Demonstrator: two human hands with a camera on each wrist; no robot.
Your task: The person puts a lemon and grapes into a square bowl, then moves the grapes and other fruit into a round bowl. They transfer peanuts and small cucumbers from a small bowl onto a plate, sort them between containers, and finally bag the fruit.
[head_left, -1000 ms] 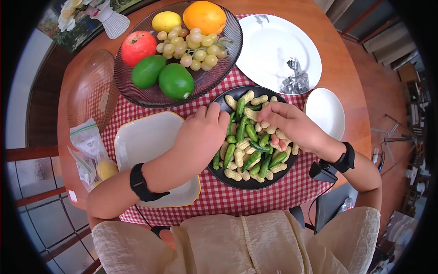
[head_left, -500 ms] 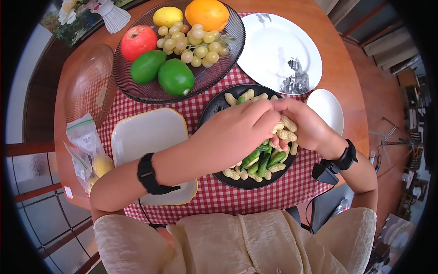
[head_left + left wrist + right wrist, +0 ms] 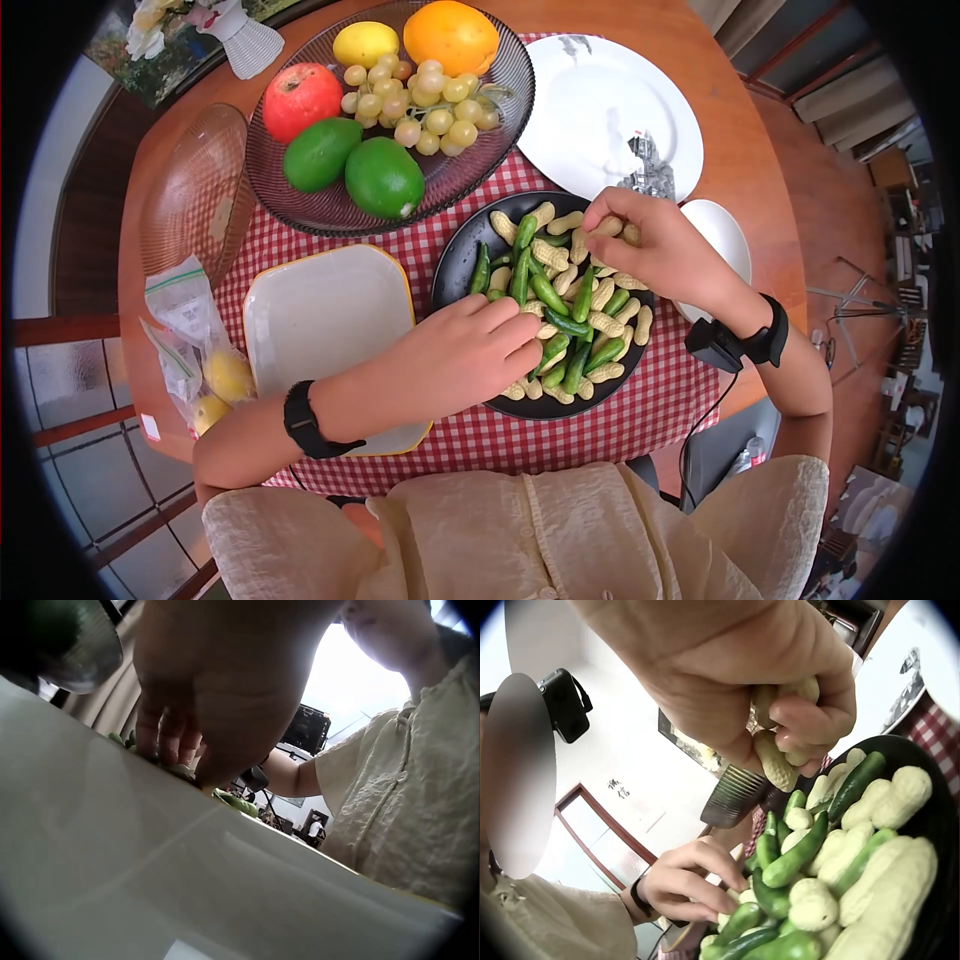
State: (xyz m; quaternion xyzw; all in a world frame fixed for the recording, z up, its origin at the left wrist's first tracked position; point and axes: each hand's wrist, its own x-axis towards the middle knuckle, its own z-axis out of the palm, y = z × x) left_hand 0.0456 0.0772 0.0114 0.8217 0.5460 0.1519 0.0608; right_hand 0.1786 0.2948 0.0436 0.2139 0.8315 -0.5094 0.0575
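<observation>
A black plate (image 3: 455, 262) holds peanuts (image 3: 605, 323) and green peppers (image 3: 547, 293), mixed together. My left hand (image 3: 465, 355) reaches over its left side, fingertips down at the pile; in the right wrist view those fingers (image 3: 705, 881) are slightly bent and touch the peanuts and peppers. What lies under the fingertips is partly hidden. Above the plate's upper right edge, my right hand (image 3: 660, 250) has its fingers curled round several peanuts (image 3: 775, 761), which show between fingers and palm in the right wrist view.
Left of the black plate lies an empty cream dish (image 3: 325, 300) with a yellow rim. A fruit bowl (image 3: 290, 205) stands behind, a large white plate (image 3: 600, 90) at the back right, a small white dish (image 3: 722, 240) at right. Bagged yellow fruit (image 3: 228, 375) lies at far left.
My left hand has gone from beside my right hand back to the lower left of the pile. My right hand has shifted slightly up, still holding peanuts.
</observation>
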